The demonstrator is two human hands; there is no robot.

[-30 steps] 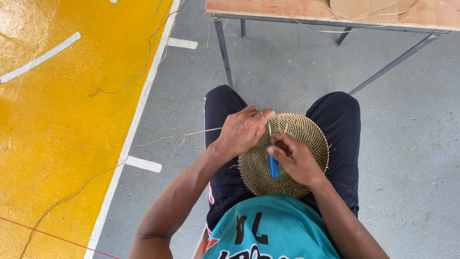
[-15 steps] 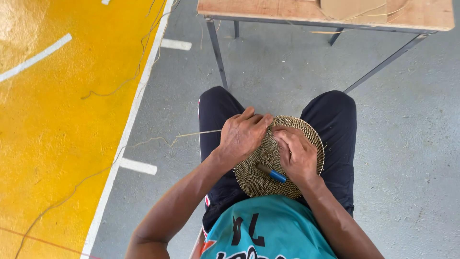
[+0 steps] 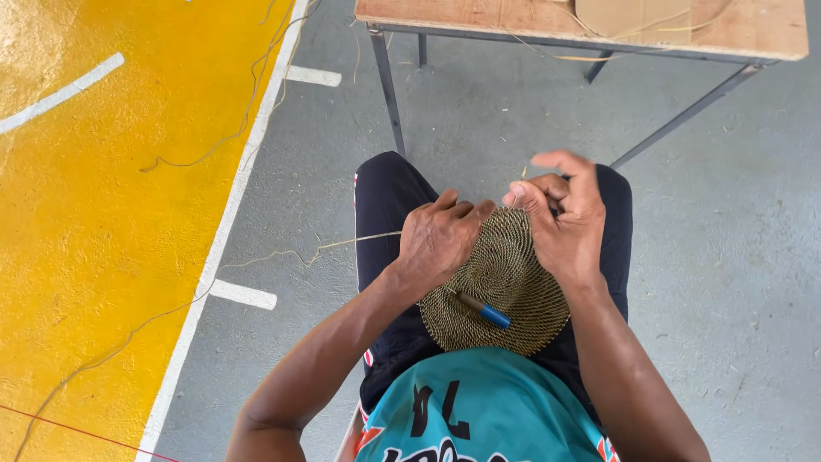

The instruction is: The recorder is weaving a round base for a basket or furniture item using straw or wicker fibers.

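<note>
Since half a second ago the right hand [image 3: 569,224] has let go of the blue-handled tool [image 3: 484,310], now lying loose on the coiled woven disc [image 3: 505,282], and lifted to the disc's far edge, pinching a thin straw strand [image 3: 519,181]. The left hand [image 3: 438,241] clamps the stiff, ribbed, round disc, which rests on the lap, thread [image 3: 359,241] trailing leftwards

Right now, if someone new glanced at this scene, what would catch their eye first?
Probably the round, flat, olive-brown coiled woven disc on the seated person's lap at centre, with a small blue-handled tool lying on it. The left hand presses on its left edge, while the right hand pinches a thin straw fibre at the top edge. To the left, the bright yellow painted floor stands out beside the grey concrete.
</note>
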